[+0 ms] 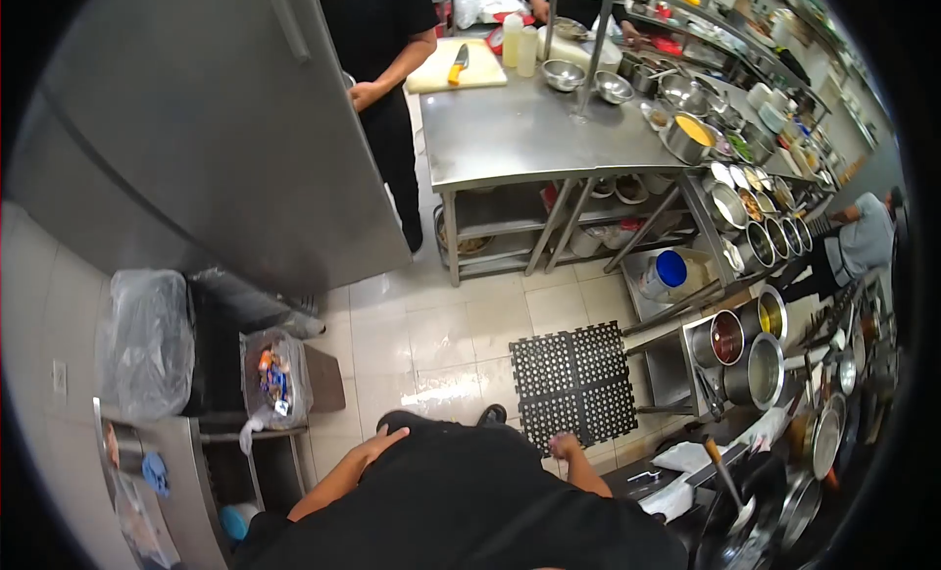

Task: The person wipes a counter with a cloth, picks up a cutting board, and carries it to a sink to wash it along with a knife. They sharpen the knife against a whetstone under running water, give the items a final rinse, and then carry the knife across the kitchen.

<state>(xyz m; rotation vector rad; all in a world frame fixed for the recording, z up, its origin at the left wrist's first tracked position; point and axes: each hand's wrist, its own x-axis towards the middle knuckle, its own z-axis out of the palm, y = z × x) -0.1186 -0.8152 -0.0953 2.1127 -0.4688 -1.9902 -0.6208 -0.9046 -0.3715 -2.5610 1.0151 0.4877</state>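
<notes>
Left hand (pixel 382 444) open against black clothing (pixel 451 482) (right hand (pixel 565 446) blurred, grip unclear).

- A professional kitchen
- Upper centre: steel table (pixel 510 129), board (pixel 485 72) and knife (pixel 458 66)
- Right side: many pots (pixel 683 148) (some holding food)
- Upper left: large steel door (pixel 196 99)

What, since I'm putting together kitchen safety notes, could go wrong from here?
The tiled floor shines as if wet, and the perforated mat covers only part of it, so a foot could slip. On the wearer's right, a ladle stands with its handle sticking up, and a passing sleeve might knock it. An uncovered knife lies on the cutting board near a co-worker, who could get cut reaching across.
</notes>
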